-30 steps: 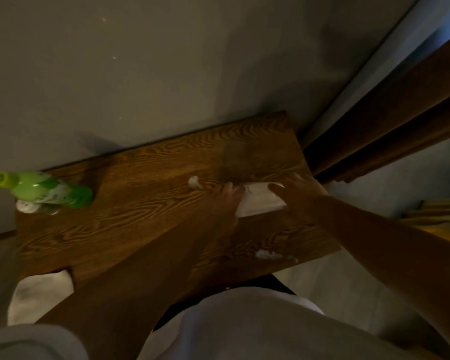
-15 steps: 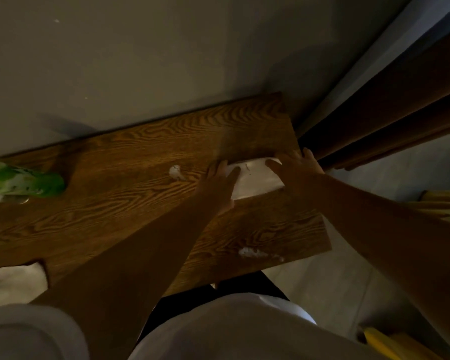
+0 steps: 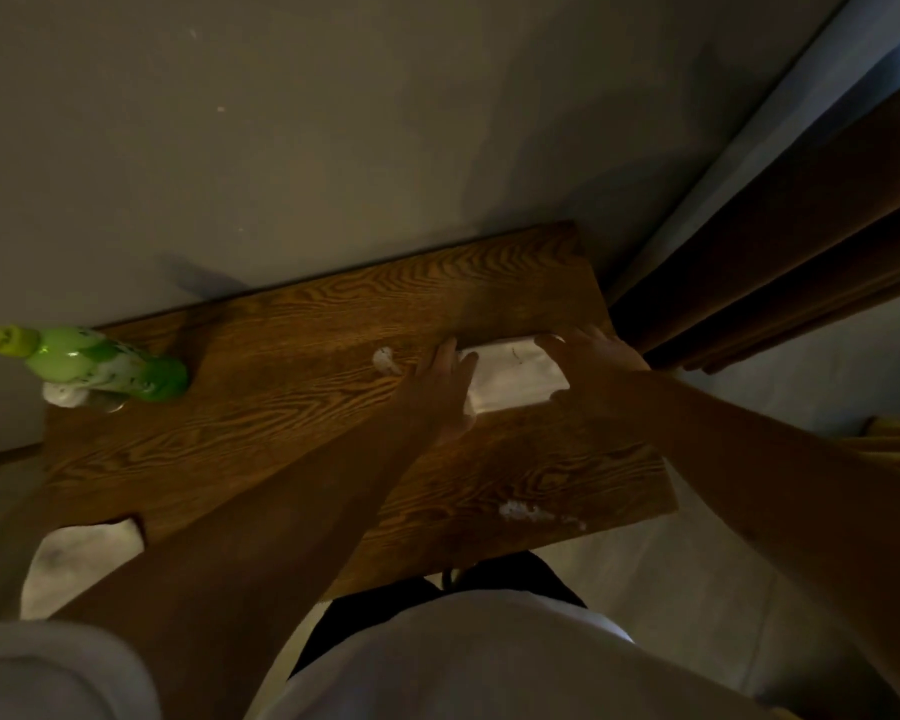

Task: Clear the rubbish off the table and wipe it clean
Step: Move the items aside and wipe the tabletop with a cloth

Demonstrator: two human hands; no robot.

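Observation:
A dark wooden table (image 3: 292, 407) stands against a grey wall. On its right part lies a folded white cloth (image 3: 515, 376). My left hand (image 3: 445, 389) holds the cloth's left end and my right hand (image 3: 591, 356) holds its right end, fingers lying over the edges. A small crumpled white scrap (image 3: 384, 360) lies just left of my left hand. White crumbs (image 3: 528, 511) are scattered near the front right edge. My forearms hide part of the tabletop.
A green bottle (image 3: 94, 363) stands at the table's far left with a white scrap (image 3: 63, 394) at its foot. Another white cloth (image 3: 74, 561) hangs at the front left corner. Brown curtains (image 3: 780, 262) hang to the right, close to the table's corner.
Both hands stay on the two ends of the white cloth, which has shifted slightly toward the wall. My head swayed, so the bottle slid out of view and back.

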